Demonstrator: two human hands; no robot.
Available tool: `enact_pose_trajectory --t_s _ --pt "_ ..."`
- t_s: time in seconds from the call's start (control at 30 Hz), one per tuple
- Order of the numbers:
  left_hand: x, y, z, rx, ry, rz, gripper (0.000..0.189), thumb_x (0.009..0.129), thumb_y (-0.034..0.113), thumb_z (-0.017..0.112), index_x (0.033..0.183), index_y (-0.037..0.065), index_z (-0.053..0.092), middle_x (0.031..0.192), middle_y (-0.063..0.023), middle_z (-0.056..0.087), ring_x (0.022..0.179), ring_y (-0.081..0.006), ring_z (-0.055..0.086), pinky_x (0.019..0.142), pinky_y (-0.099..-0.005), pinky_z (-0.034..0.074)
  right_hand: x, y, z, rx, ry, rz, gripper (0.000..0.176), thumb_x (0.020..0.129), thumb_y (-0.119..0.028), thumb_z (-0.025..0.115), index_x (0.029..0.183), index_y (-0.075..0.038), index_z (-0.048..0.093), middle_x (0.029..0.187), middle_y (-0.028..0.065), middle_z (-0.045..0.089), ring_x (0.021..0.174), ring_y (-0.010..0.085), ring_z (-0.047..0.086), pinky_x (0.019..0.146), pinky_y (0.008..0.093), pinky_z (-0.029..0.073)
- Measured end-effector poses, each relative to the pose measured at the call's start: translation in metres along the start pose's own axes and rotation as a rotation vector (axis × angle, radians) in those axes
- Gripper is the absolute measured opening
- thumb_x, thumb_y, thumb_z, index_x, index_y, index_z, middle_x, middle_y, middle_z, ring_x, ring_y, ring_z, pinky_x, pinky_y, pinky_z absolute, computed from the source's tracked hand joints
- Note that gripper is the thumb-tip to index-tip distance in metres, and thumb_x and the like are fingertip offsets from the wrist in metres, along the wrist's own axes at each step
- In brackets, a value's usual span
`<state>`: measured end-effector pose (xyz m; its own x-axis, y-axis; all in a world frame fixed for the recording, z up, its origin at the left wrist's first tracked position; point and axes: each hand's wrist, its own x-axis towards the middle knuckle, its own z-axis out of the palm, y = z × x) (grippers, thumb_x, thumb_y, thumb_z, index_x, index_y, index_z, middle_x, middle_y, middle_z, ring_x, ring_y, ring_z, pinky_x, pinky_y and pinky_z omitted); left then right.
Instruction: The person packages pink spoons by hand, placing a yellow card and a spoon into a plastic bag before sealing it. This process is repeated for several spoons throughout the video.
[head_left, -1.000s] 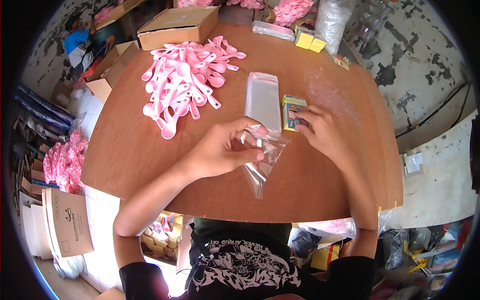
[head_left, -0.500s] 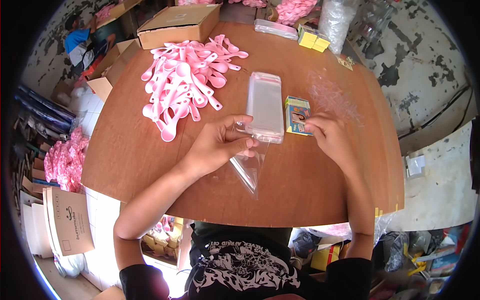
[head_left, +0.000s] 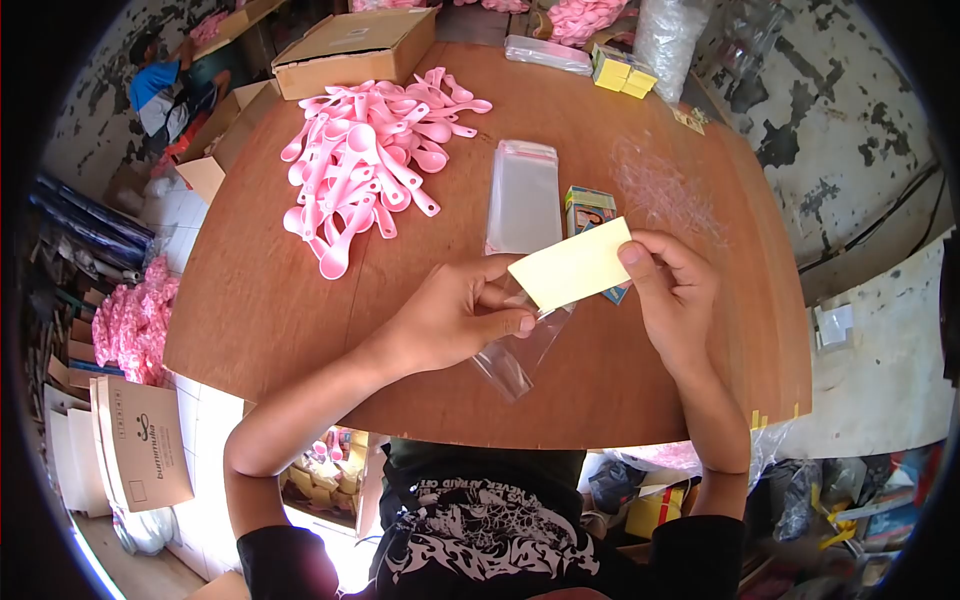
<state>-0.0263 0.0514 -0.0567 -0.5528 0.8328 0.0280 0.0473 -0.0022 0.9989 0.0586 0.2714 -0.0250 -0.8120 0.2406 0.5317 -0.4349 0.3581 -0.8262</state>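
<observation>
My left hand (head_left: 455,310) is closed on a clear plastic bag (head_left: 515,362), which hangs below the fingers toward me. My right hand (head_left: 675,290) pinches a pale yellow card (head_left: 575,265) by its right end. The card's left end reaches my left fingers, at the bag's mouth. Behind the card lies a stack of clear plastic bags (head_left: 525,200) with a pinkish strip along the top. A small stack of printed cards (head_left: 590,207) with blue pictures sits beside it, partly covered by the yellow card.
A heap of pink plastic spoons (head_left: 365,165) lies on the wooden table (head_left: 300,350) at the left. Torn clear strips (head_left: 665,190) are scattered at the right. Behind stand a cardboard box (head_left: 355,52) and yellow card stacks (head_left: 623,72). A person (head_left: 160,90) sits far left.
My right hand has lifted a card from the printed stack and brought it to the left, to the bag. The left hand with the bag has shifted slightly right and nearer me.
</observation>
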Motion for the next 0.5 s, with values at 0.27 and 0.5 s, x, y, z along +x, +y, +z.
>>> enact_pose_trajectory --t_s 0.27,0.5 --pt "0.002 0.011 0.005 0.037 -0.06 -0.007 0.052 0.09 0.001 0.063 0.137 -0.006 0.042 0.1 -0.0103 0.07 0.088 -0.0087 0.065 0.074 -0.022 0.051 -0.002 0.007 -0.004 -0.11 -0.137 0.081 0.011 0.085 -0.007 0.072 0.091 0.002 0.07 0.081 0.005 0.07 0.069 0.0064 0.061 0.062 0.0224 0.048" --pt "0.012 0.029 0.01 0.113 -0.011 0.006 0.05 0.091 0.003 0.062 0.136 -0.007 0.043 0.101 -0.0119 0.069 0.087 -0.0069 0.063 0.071 -0.0222 0.05 -0.003 0.007 -0.001 -0.062 -0.322 -0.102 0.011 0.087 -0.006 0.069 0.095 0.0 0.069 0.091 0.0084 0.067 0.08 0.012 0.061 0.07 0.0258 0.048"
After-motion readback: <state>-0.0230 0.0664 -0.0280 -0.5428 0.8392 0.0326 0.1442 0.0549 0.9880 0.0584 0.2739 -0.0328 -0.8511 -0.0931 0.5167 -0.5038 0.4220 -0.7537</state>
